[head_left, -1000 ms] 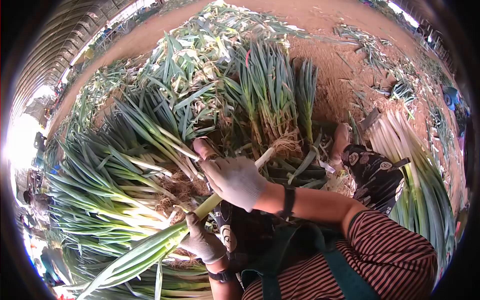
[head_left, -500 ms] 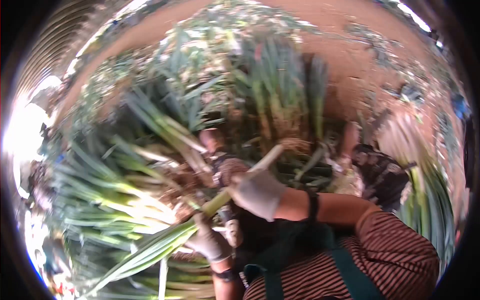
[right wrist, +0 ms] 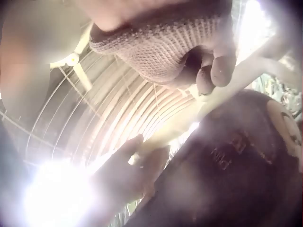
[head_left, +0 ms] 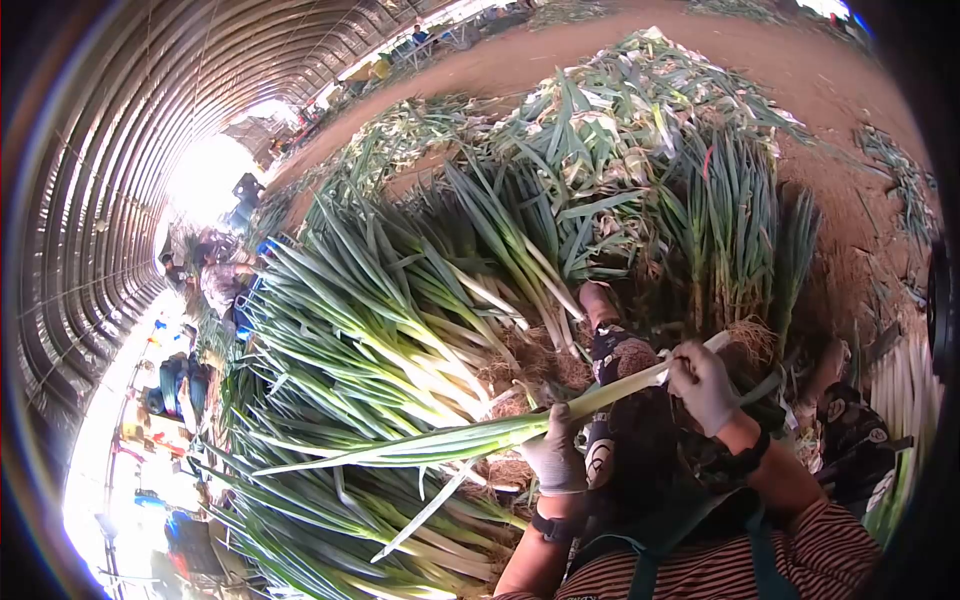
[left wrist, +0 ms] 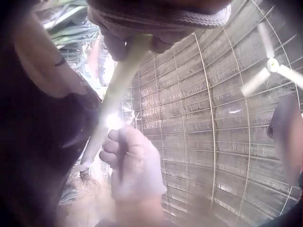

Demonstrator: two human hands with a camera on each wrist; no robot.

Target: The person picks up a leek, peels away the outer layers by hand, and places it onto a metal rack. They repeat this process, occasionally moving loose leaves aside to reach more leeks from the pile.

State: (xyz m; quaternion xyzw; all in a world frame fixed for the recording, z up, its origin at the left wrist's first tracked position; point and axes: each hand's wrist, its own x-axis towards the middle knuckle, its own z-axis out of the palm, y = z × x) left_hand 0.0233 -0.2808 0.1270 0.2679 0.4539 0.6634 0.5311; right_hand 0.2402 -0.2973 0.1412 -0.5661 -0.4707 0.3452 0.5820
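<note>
A long leek (head_left: 620,388) lies slantwise across the person's lap, root end to the upper right, green leaves to the left. The gloved left hand (head_left: 555,462) grips it where the pale shank turns green, thumb up along the stalk. In the left wrist view the left hand (left wrist: 156,21) wraps the stalk at the top. The gloved right hand (head_left: 703,388) is beside the shank near the roots, fingers curled. A small pale strip of outer skin (left wrist: 130,118) shows at its fingertips in the left wrist view, and the right wrist view has the right hand (right wrist: 165,56) close above the stalk.
Rooted leeks (head_left: 400,350) lie piled left of the legs. A leek bundle (head_left: 735,230) stands ahead, with a heap of stripped leaves (head_left: 610,110) behind it. Cleaned leeks (head_left: 905,400) lie at the right. Other people (head_left: 222,280) are at the far left under the arched roof.
The head view has swung left, so the scene sits further right. The right hand has gone from covering the shank to beside it, fingers curled. The left hand keeps its grip on the leek.
</note>
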